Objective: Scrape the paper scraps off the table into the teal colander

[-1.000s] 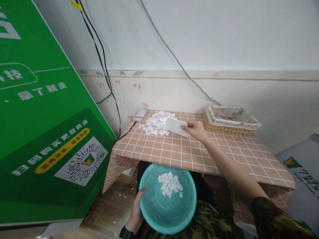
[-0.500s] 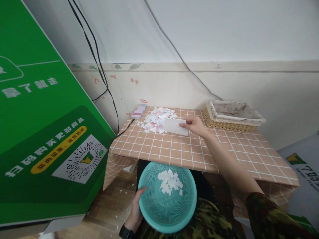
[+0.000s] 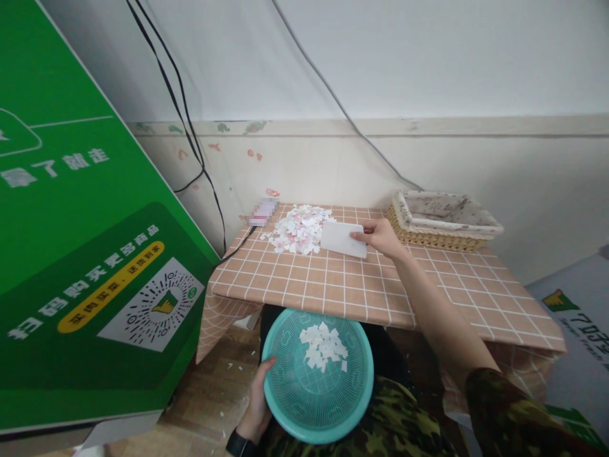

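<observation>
Reference point: the turquoise colander (image 3: 316,409). The left hand (image 3: 255,401) is gripping its left rim, thumb over the edge, the fingers mostly going out of sight. The right hand (image 3: 383,239) is pinching a white card (image 3: 342,240) by its edge, thumb and fingers nearly together, beyond the colander and over the checked tablecloth (image 3: 328,289). The card's far end is meeting or overlapping the heap of paper scraps (image 3: 299,231) (contact is not showing clearly), also beyond the colander. A wicker basket (image 3: 440,242) is standing beyond and right of it. Progress, as judged: a small lot of white scraps (image 3: 323,347) is lying inside the colander; the larger share is apparently still waiting on the tablecloth
</observation>
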Demonstrator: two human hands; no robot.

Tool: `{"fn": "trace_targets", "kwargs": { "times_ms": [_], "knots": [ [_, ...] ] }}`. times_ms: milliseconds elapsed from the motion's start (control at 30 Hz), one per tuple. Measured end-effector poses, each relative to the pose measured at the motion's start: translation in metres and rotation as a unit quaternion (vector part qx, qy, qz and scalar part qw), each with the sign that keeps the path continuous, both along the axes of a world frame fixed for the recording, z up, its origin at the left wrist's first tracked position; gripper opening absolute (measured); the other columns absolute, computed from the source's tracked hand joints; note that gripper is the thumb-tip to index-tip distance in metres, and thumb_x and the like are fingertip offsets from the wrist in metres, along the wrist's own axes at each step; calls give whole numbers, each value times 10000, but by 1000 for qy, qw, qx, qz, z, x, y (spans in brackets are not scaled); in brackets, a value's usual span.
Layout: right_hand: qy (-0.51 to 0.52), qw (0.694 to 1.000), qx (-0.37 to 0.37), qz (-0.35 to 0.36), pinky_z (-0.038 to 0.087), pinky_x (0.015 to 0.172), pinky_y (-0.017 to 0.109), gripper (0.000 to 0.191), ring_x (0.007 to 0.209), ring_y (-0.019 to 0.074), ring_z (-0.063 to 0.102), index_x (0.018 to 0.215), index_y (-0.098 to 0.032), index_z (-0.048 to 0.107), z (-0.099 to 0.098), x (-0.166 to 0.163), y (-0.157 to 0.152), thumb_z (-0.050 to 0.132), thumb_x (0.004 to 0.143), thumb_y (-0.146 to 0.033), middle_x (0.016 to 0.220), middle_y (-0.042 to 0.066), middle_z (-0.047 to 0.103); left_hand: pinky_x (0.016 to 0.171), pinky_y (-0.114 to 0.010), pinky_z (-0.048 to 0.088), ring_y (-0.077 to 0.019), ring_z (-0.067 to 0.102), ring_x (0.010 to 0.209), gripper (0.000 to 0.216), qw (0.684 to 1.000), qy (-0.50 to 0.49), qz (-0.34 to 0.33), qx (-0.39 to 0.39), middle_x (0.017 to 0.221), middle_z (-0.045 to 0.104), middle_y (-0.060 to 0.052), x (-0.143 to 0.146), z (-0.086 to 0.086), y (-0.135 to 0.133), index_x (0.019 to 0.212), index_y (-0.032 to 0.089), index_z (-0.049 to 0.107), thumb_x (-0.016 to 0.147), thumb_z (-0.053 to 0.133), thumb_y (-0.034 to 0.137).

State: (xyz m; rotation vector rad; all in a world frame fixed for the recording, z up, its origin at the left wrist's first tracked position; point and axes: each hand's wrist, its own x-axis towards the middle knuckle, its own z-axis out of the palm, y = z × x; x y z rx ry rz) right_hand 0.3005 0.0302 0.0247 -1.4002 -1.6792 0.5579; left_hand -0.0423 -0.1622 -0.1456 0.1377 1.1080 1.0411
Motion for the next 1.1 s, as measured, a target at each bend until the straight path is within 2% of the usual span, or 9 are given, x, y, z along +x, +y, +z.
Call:
{"fn": "trace_targets", "kwargs": {
  "times_ms": [367, 633, 867, 1100],
  "knots": [
    [16, 1000, 12, -4, 387, 470, 241, 354, 562, 161, 542, 683, -104, 692, -3, -11, 2, 663, 632, -454, 577, 33, 594, 779, -379, 503, -247, 673, 725, 239, 1000, 4, 7, -5, 774, 736, -91, 1, 5, 0, 842, 95, 686, 681, 643, 266],
    [55, 997, -25, 44, 379, 440, 234, 364, 524, 139, 527, 702, -96, 693, -6, -7, 2, 686, 624, -451, 562, 36, 594, 776, -373, 503, -233, 671, 692, 235, 1000, -8, 11, -1, 747, 734, -82, 0, 0, 0, 841, 88, 690, 689, 639, 260],
    [88, 995, -21, 40, 424, 483, 244, 343, 567, 147, 563, 740, -112, 700, -10, -12, 6, 675, 652, -443, 643, 45, 639, 750, -380, 513, -234, 668, 679, 202, 1000, -2, 18, 1, 744, 735, -80, 0, 1, 0, 813, 99, 693, 676, 653, 242],
    [59, 996, -26, 55, 404, 483, 235, 314, 565, 136, 552, 768, -117, 708, -8, -27, 5, 649, 693, -415, 651, 42, 642, 731, -373, 521, -232, 668, 685, 212, 1000, -13, 12, -5, 767, 738, -87, 0, 1, 0, 815, 94, 695, 681, 658, 253]
  ]
}}
